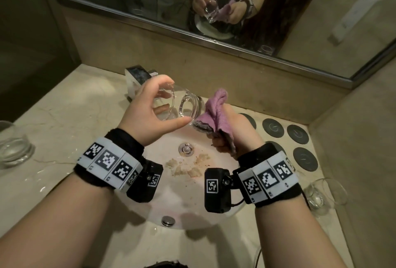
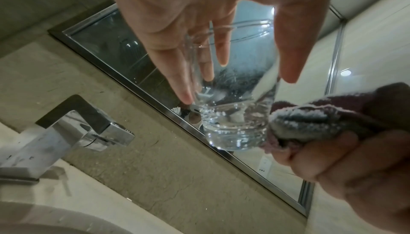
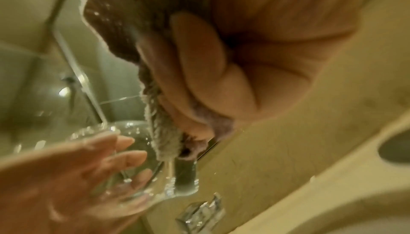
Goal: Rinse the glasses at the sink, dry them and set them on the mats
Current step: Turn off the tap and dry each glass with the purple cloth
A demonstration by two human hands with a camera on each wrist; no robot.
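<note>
Clear, wet glass is the matter here, and it sits between both hands above the sink [image 1: 216, 210]. Nearest, the left hand [image 1: 147, 113] holds the tumbler [image 1: 182, 105] tipped on its side, thumb and fingers curled round the wall near the rim, the thick base pointing toward the right hand [image 1: 233, 133]. That hand is closed round a bunched pink cloth [image 1: 214, 113], and a fold of the cloth touches the base and lower wall of the tumbler; the left wrist view shows droplets clinging to the base.

By my judgement, the tumbler is rigid, thin at the rim and heavy at the foot, so it will want to pivot base-down if the grip loosens. Wet, it will be slippery against bare skin; the wide wrap round the wall looks safer than a pinch at the lip, which is the part most likely to chip on the stone counter [image 1: 64, 118]. The cloth is soft and gives grip, so taking hold through it should steady the piece.

Farther out, one more glass [image 1: 12, 141] stands at the left on the counter and another [image 1: 325, 192] at the right, near the dark round mats [image 1: 297, 134], which carry nothing. Beyond stand the chrome tap [image 1: 139, 77] and the mirror [image 1: 128, 0].
</note>
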